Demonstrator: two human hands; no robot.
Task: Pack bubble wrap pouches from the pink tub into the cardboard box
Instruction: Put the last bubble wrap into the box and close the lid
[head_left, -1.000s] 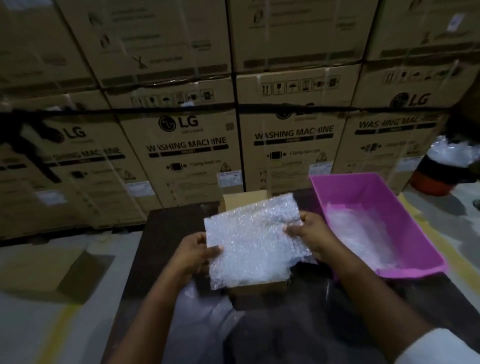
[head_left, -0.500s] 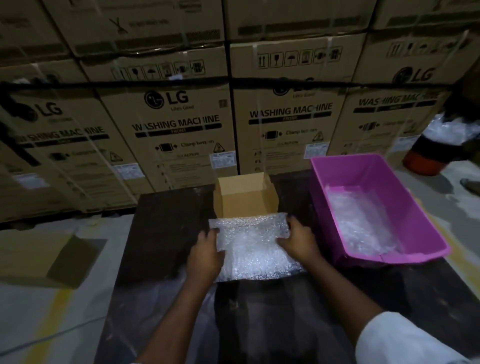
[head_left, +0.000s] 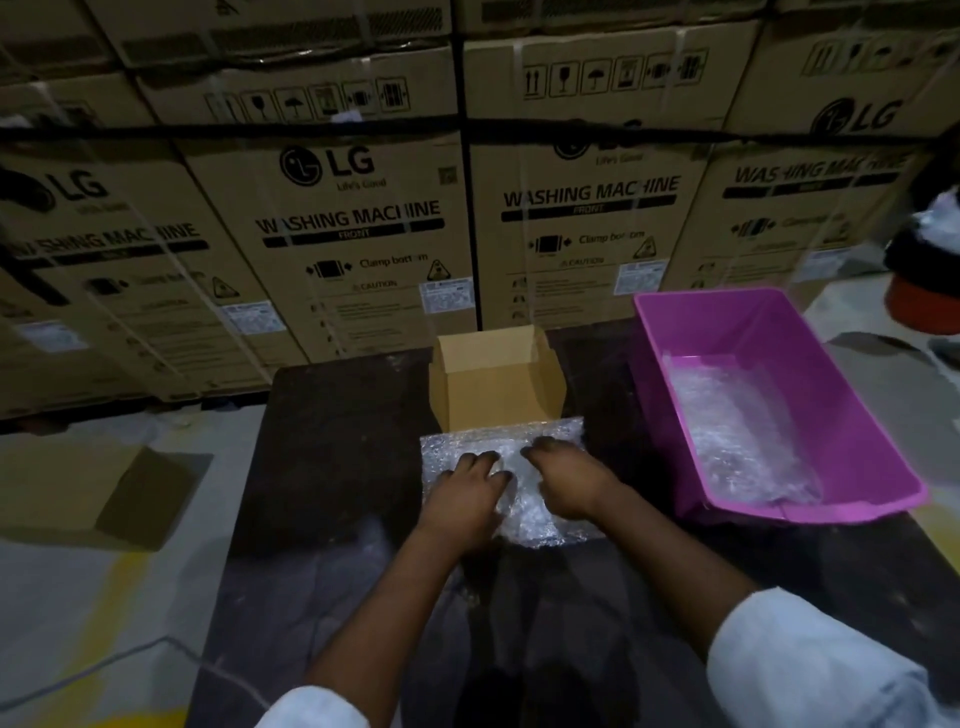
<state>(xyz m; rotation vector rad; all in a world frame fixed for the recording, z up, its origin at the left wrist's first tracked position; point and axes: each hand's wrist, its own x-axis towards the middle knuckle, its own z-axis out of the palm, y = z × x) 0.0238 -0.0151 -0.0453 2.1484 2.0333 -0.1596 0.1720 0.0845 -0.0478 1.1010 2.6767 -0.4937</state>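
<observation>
Pressing one pouch (head_left: 501, 478) flat over the box (head_left: 493, 382) w/ both hands, left hand (head_left: 467, 480) & right hand (head_left: 569, 478) fingers spread, nothing pinched. Next imo: tuck it inside, then grab another from the tub (head_left: 831, 364).

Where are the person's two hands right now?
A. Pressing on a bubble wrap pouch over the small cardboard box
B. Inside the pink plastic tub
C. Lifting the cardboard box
A: the left hand and right hand lie flat on the clear bubble wrap pouch at the small brown cardboard box.
</observation>
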